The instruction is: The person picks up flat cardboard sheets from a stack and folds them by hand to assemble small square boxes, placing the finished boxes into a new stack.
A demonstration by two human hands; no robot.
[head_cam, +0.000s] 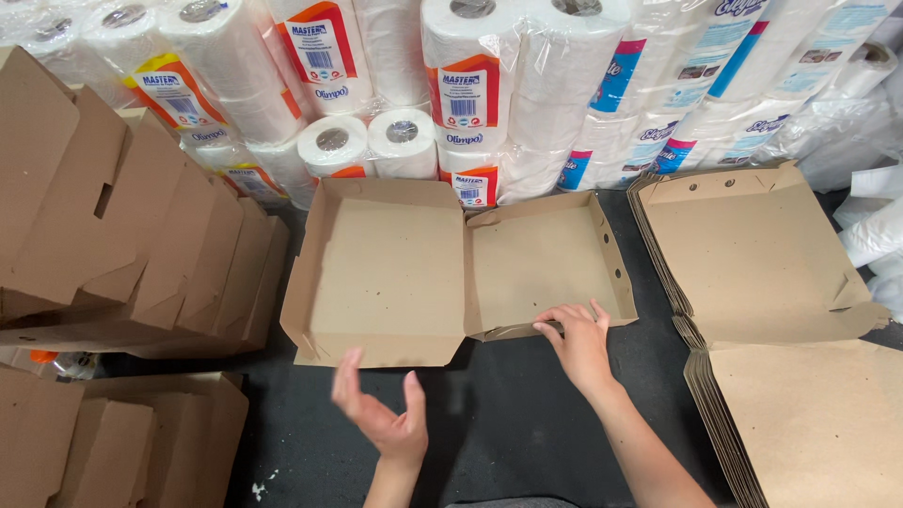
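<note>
An open brown cardboard box [404,273] lies on the dark floor in front of me, both halves with raised side walls. My right hand [576,339] rests with its fingertips on the near wall of the box's right half. My left hand [381,409] hovers open, palm turned sideways, just below the near edge of the left half, touching nothing.
A stack of flat unfolded box blanks [771,282] lies at the right. Folded boxes [141,245] are piled at the left, more [113,433] at the lower left. Wrapped packs of paper rolls [489,85] form a wall behind.
</note>
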